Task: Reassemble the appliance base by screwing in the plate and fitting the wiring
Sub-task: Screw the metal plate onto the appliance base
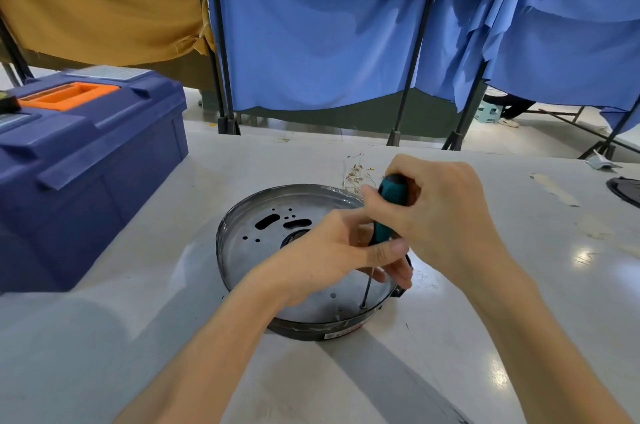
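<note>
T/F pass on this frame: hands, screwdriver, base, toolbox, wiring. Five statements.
1. The right hand grips the screwdriver by its handle. True.
2. The screwdriver tip sits at the plate's far edge. False: it meets the plate close to the near rim.
3. The left hand lies flat on the table. False: the left hand pinches the screwdriver low down, above the base.
4. The blue toolbox stands left of the base, closed. True.
5. The wiring lies inside the base. False: the wiring lies on the table behind it.

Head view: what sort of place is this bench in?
Probably a makeshift repair workstation: white worktable, blue toolbox on it, blue cloth partitions on black stands behind.
</note>
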